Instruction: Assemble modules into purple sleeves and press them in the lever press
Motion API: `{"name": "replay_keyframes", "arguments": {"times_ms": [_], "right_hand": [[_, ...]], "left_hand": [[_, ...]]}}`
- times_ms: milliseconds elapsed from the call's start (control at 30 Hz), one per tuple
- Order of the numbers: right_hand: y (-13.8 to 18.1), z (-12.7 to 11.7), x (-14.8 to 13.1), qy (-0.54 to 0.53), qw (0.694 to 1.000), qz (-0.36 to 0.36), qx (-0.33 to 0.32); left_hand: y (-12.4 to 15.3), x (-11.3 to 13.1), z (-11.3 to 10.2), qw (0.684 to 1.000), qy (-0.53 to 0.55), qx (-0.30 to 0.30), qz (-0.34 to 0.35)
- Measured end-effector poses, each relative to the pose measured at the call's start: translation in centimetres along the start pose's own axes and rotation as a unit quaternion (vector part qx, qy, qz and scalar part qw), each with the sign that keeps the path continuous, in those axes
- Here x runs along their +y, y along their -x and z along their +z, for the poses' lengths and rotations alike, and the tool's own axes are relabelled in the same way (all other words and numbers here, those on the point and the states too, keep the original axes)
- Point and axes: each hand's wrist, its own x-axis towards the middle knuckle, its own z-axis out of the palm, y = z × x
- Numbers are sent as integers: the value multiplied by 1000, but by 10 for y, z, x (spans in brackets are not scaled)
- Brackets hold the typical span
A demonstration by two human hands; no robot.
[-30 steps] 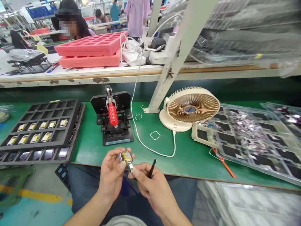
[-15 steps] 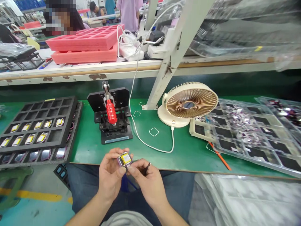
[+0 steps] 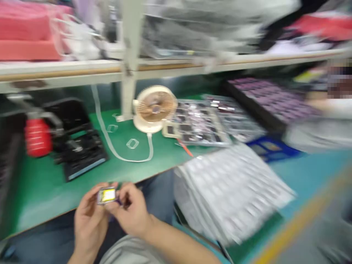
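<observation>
The picture is smeared by motion. My left hand (image 3: 88, 216) is closed round a small square part with a yellow face (image 3: 106, 195), held over my lap at the near edge of the green bench (image 3: 41, 190). My right hand (image 3: 130, 211) is closed against the right side of that part; what it grips is lost in the blur. Beyond the hands stands a black press fixture (image 3: 79, 146) with a red handle (image 3: 37, 137).
A cream desk fan (image 3: 155, 108) and its white cable (image 3: 110, 145) sit mid-bench. Clear trays of small parts (image 3: 203, 123) lie to its right, a stack of clear trays (image 3: 231, 183) leans by my knee. Another person's arm (image 3: 316, 128) is at far right.
The view has swung sharply right, so the fixture and fan now sit further left. My hands stay together on the yellow-faced part. The black tool in my right hand no longer shows.
</observation>
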Motion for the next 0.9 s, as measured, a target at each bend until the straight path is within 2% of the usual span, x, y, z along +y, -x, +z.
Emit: {"name": "replay_keyframes", "arguments": {"times_ms": [67, 133, 200, 267, 333, 400, 467, 533, 667, 800, 900], "right_hand": [[10, -24, 5, 86, 995, -33, -23], [20, -70, 7, 252, 968, -5, -16], [32, -137, 1, 411, 906, 75, 67], [45, -217, -10, 480, 846, 146, 181], [61, -299, -20, 527, 779, 225, 253], [86, -364, -25, 557, 717, 313, 279], [118, -403, -24, 568, 677, 388, 260], [152, -417, -16, 569, 659, 439, 222], [195, -407, 10, 580, 639, 466, 195], [205, -400, 28, 600, 621, 452, 225], [205, -402, 31, 611, 621, 429, 239]], "left_hand": [[-3, -11, -2, 997, -17, 21, -69], [-10, -23, 0, 990, -38, 18, -132], [-13, -31, 4, 981, -65, -6, -184], [-11, -32, 9, 973, -85, -33, -212], [-7, -31, 13, 971, -100, -54, -211], [-3, -31, 14, 970, -113, -71, -202], [-1, -35, 13, 968, -123, -78, -203], [0, -43, 12, 964, -133, -78, -215], [7, -59, 19, 951, -160, -109, -241], [16, -71, 30, 940, -157, -157, -260], [16, -82, 31, 936, -135, -174, -273]]}}
